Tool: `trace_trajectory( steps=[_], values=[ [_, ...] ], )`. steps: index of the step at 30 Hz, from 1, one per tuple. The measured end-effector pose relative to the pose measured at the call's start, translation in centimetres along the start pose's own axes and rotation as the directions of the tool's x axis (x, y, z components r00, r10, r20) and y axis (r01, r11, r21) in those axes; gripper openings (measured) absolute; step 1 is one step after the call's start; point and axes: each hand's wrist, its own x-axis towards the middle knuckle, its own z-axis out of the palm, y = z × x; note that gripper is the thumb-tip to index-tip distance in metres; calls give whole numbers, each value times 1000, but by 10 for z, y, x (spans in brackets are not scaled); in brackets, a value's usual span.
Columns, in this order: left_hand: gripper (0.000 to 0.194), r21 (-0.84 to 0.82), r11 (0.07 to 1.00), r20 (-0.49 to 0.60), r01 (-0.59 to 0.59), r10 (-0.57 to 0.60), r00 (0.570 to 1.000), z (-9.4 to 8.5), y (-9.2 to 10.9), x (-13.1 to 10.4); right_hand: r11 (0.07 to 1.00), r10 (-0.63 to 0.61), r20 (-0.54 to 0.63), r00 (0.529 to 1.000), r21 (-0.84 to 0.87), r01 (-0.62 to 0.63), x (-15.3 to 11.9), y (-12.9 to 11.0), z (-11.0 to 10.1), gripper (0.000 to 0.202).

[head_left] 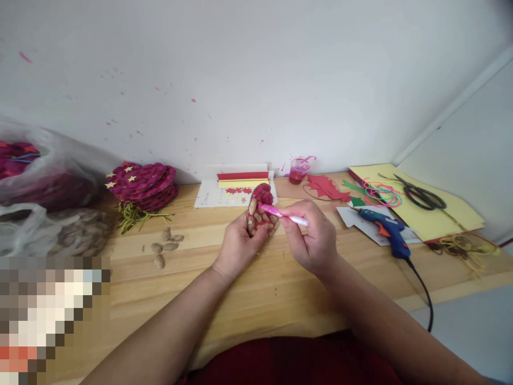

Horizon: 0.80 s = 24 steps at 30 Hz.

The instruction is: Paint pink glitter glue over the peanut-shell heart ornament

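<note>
My left hand (239, 243) is closed around the edge of a peanut craft (260, 219), a red backing covered with whole peanuts. Its upper part is painted magenta, while the lower peanuts are still tan. My right hand (310, 235) pinches a slim paintbrush (294, 217) with a white handle stained magenta. The brush's tip end meets the peanuts near the middle of the craft; the bristles are hard to make out. Behind my right hand, against the wall, stands a clear cup (297, 172) with magenta paint.
A stack of magenta peanut crafts (146, 184) and several loose peanuts (165, 247) lie left, beside plastic bags (52, 182). To the right are red paper leaves (326, 187), a blue glue gun (388, 230) with its cord, scissors (425, 195) and yellow paper (452, 211).
</note>
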Motion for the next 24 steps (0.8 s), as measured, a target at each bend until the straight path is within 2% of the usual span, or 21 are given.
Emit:
trace_trajectory(
  steps=[4, 9, 13, 17, 19, 24],
  values=[
    [17, -28, 999, 11, 23, -23, 1000, 1, 1, -1, 1000, -6, -58, 998, -8, 6, 1, 1, -2, 15],
    [18, 11, 998, -3, 57, -57, 998, -2, 4, 0, 1000, -4, 28, 1000, 13, 4, 1, 2, 0, 13],
    [22, 81, 995, 10, 60, -61, 998, -4, 10, 0, 1000, 16, 35, 999, -5, -16, 0, 5, 2, 13],
    [57, 7, 998, 8, -65, 65, 998, -5, 10, -1, 999, 37, 48, 998, -23, -36, -1, 7, 3, 11],
    [72, -58, 995, 3, -78, 78, 997, -6, 7, 0, 999, 45, 54, 998, -26, -43, -1, 7, 3, 10],
    [78, -122, 992, 3, -20, 21, 1000, -10, 3, 5, 1000, 22, 82, 996, -20, -21, 0, 5, 3, 9]
  ],
)
